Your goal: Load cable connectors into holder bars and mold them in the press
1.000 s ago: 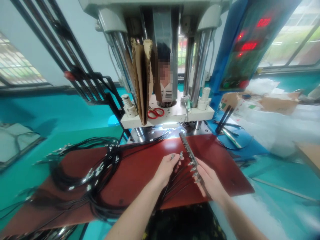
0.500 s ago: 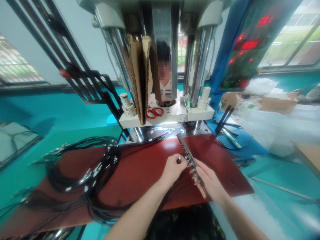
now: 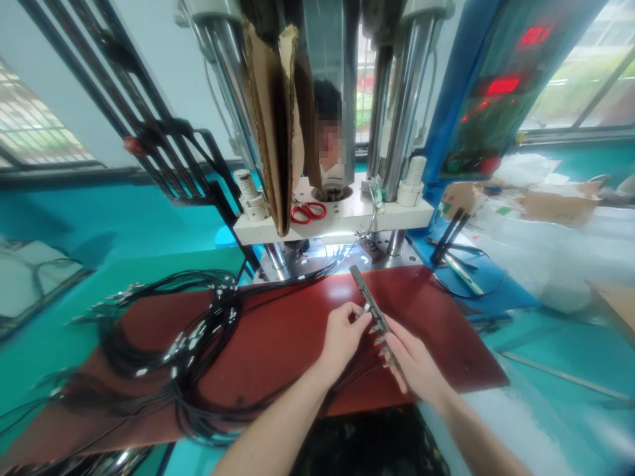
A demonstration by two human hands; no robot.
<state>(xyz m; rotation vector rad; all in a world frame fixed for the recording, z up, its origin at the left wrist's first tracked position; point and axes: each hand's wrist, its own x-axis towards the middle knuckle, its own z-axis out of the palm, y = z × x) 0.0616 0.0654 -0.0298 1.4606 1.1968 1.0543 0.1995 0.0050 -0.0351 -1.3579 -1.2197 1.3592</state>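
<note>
A narrow dark metal bar [image 3: 368, 294] slants over the red-brown board, with several small metal connectors [image 3: 381, 340] along its left side. My right hand [image 3: 414, 360] is wrapped round the bar's lower part, its thumb on top. At the bar's left edge, my left hand [image 3: 343, 336] pinches a small metal connector [image 3: 366, 309] between thumb and forefinger. Thin dark cables run from below the hands toward the lower left. Coiled black cables [image 3: 181, 390] with shiny ends lie on the board's left part.
Beyond the board [image 3: 288, 330] stands a press with a white plate [image 3: 347, 223], bearing red-handled scissors [image 3: 308, 212] and folded cardboard [image 3: 278, 132]. A person is visible behind or mirrored in it. Tools [image 3: 464, 274] lie on the blue surface at right, near plastic bags [image 3: 546, 244].
The view has shifted slightly. My left hand's fingers have turned a little, and the small connector at their tips now shows as a bright piece against the bar.
</note>
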